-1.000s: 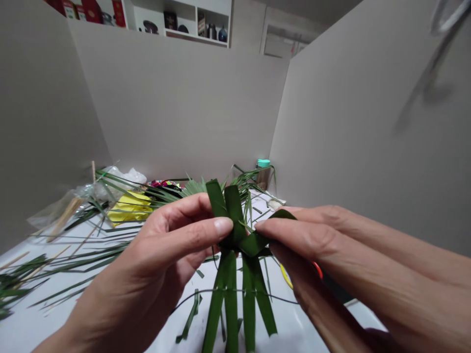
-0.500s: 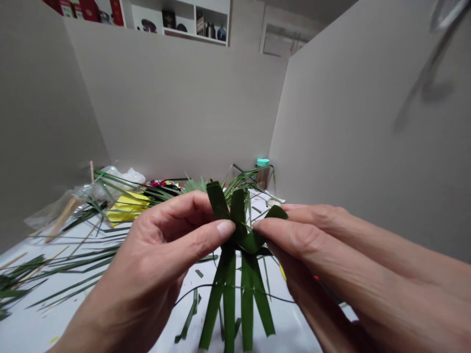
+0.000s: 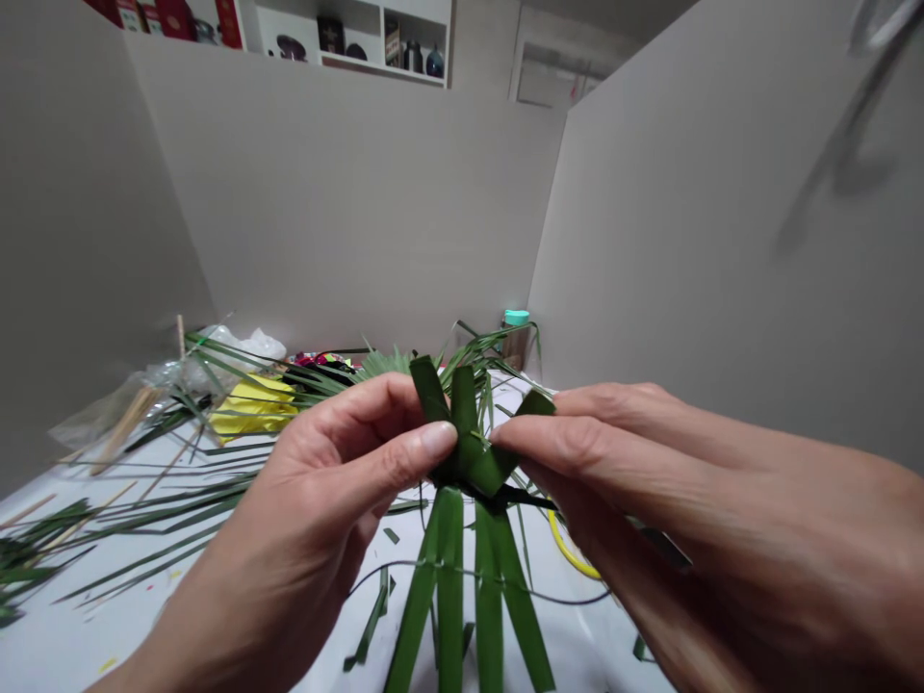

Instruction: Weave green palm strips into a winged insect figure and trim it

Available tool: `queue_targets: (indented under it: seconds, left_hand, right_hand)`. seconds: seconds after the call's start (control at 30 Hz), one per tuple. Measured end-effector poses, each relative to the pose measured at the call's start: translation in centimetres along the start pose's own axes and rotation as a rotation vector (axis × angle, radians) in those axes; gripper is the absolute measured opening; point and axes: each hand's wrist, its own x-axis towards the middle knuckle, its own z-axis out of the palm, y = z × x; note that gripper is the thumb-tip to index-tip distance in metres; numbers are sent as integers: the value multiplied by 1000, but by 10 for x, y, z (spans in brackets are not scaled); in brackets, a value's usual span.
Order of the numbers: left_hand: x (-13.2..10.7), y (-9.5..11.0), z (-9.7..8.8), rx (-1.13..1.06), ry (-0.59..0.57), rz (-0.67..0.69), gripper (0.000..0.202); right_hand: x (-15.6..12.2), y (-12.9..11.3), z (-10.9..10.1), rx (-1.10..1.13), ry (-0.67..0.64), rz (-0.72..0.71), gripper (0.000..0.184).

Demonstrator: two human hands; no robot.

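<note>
Both hands hold a piece woven from broad green leaf strips (image 3: 468, 452) above a white table (image 3: 58, 635). My left hand (image 3: 324, 510) pinches its left side between thumb and fingers. My right hand (image 3: 650, 500) pinches the folded strip at its right side. Two looped strip ends stand up between the fingertips. Several long strip ends (image 3: 462, 597) hang down toward me from the woven part.
Loose thin green leaves (image 3: 144, 520) lie across the table's left. Behind them are a yellow object (image 3: 252, 406), clear plastic bags (image 3: 238, 345) and wooden sticks (image 3: 122, 428). A teal-lidded jar (image 3: 515, 332) stands in the far corner. A yellow ring (image 3: 570, 553) lies under my right hand. Grey partition walls (image 3: 346, 212) enclose the table.
The woven piece has risen slightly and my right hand has drawn nearer the camera, uncovering more of the yellow ring. The upright loops have closed together a little.
</note>
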Motion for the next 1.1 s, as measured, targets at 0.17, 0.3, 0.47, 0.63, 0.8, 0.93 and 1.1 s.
queue_targets:
  seconds: [0.17,0.3,0.47,0.63,0.8,0.93,1.1]
  left_hand:
    - [1,-1,1,-6,-22,-13,31]
    - [0,-2,-1,-10,-37,-20,31]
    - [-6,-6,-12,30,-64,-38,20]
    - [-9,-9,-20,46,-128,-73,19]
    - [-10,-9,-19,28,-133,-72,19]
    - [-11,-8,-14,21,-133,-87,18]
    - [-9,-9,-13,0,-155,-113,22]
  right_hand:
    - [1,1,3,15,-15,12,29]
    - [9,-1,4,-53,-129,75,24]
    - [21,-3,3,-64,-209,90,20]
    - [21,-4,-1,-45,-224,102,22]
    - [18,-4,-5,-21,-239,120,25]
    - [18,-2,-5,4,-252,129,26]
    - [12,4,-5,39,-267,131,26]
